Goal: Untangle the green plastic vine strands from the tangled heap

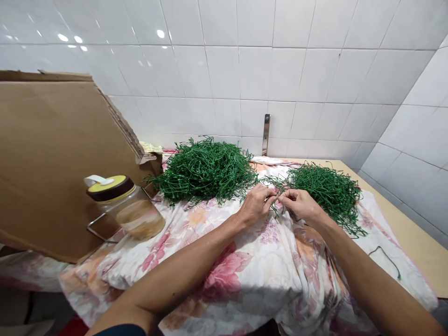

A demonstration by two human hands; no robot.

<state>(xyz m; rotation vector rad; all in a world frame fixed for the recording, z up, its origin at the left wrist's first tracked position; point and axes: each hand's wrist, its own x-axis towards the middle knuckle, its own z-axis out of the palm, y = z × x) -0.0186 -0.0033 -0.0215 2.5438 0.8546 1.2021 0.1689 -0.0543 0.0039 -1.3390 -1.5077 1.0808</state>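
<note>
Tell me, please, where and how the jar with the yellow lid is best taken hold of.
I would take the jar around its rounded, see-through body, just below the dark lid band, coming from the right. That shape likely gives a steadier hold than the small white handle. On the right there is floral cloth; on the left, cardboard stands close.
</note>
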